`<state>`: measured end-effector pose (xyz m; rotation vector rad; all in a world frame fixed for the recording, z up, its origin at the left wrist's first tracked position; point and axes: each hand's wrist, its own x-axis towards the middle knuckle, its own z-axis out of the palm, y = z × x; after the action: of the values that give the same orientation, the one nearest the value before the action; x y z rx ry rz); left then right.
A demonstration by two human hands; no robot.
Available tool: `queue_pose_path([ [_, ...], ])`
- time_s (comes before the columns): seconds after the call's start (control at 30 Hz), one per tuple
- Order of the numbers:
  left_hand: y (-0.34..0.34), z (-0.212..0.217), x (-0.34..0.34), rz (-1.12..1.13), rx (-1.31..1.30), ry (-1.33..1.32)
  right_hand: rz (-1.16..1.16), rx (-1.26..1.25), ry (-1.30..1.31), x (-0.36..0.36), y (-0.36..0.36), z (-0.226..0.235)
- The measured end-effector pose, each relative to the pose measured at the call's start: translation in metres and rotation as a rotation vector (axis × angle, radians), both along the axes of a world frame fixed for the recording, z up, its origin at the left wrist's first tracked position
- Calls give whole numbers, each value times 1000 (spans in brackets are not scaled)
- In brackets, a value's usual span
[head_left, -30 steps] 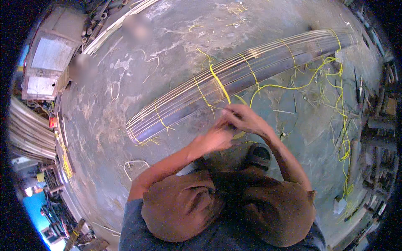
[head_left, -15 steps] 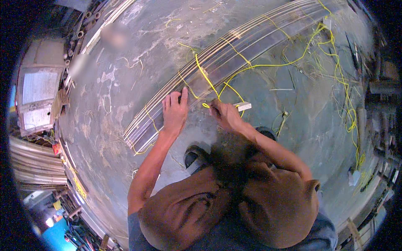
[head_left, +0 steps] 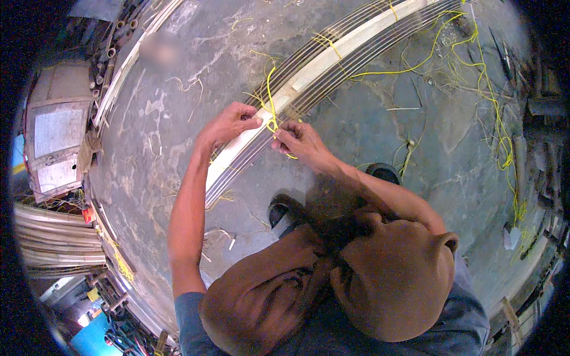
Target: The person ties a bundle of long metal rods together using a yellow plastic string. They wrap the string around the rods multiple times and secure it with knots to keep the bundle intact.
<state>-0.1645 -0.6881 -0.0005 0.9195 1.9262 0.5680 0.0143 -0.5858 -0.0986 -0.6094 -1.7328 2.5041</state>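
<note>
Hands pinching yellow cord at bundle

Both hands are held close together over the bundle of long strips (head_left: 309, 74), which lies on the concrete floor (head_left: 386, 136). Yellow cord (head_left: 270, 95) is pinched by the left hand (head_left: 228, 123) and the right hand (head_left: 300, 139) where it is looped around the bundle.

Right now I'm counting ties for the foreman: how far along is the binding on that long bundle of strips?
Done: one yellow tie already wraps the bundle further up. In hand: the left hand and right hand pinch a yellow strap looped across the bundle between them, not yet finished. Left: the near end by the feet shows no tie, and loose yellow strap lies on the floor.
</note>
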Motion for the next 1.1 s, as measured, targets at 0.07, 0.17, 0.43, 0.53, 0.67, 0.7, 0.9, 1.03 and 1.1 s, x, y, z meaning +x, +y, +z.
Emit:
queue_pose_path([
  [0.07,1,-8,-8,-22,-29,-68,20,18,-41,-2,-1,-7],
  [0.17,-1,-11,-18,-7,-147,-159,43,24,-84,-5,-5,-14],
  [0.43,-1,5,-8,-63,-129,-84,18,-68,-96,-1,-11,2],
  [0.53,-3,2,-10,-149,-169,-16,-78,-229,-126,-1,-20,11],
  [0.67,-2,1,-6,-170,-137,42,-73,-258,-114,-2,-18,12],
  [0.7,1,8,-2,-172,-136,89,-72,-238,-101,-3,-17,13],
  [0.9,-6,2,1,-145,-30,96,-81,-68,-39,-4,-23,2],
  [1.03,0,11,8,-149,-154,149,-183,-102,19,-2,-21,11],
  [1.1,-4,3,-2,-185,-105,89,-151,-56,10,-4,-22,17],
])
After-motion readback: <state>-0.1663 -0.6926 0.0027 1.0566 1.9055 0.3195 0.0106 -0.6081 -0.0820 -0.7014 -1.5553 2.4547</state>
